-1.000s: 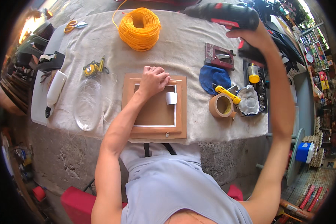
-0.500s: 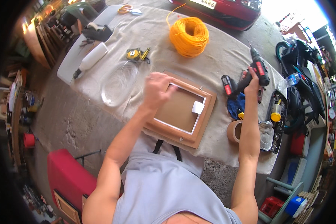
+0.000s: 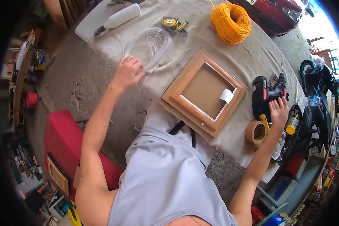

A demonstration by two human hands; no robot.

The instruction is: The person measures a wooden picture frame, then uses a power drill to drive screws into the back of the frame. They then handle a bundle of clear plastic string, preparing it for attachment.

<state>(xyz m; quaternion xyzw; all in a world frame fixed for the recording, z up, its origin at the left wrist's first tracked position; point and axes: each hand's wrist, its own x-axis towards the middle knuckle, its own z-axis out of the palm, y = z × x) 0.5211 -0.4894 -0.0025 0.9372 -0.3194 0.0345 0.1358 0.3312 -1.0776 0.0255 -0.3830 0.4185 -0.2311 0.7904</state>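
My left hand (image 3: 129, 71) is at the table's near left edge, fingers closed on the near side of a coil of clear line (image 3: 154, 47), whose loose loops spread over the cloth. My right hand (image 3: 279, 112) has its fingers stretched out just beside the black and red cordless drill (image 3: 277, 92), which lies on the table with its bit pointing away. Between my hands a wooden picture frame (image 3: 184, 103) lies back side up, with a white label (image 3: 226, 95) on its brown backing and a small metal fitting on each of two opposite sides.
A yellow tape measure (image 3: 170, 23), a white bottle (image 3: 122, 17) and an orange rope coil (image 3: 231, 23) lie toward the back. A brown tape roll (image 3: 256, 132) and an open toolbox (image 3: 292, 124) stand at the right. A red padded seat (image 3: 64, 139) is at my left.
My right hand has set down the drill and let go of it. My left hand has moved left from the frame to the clear line. The whole view has turned.
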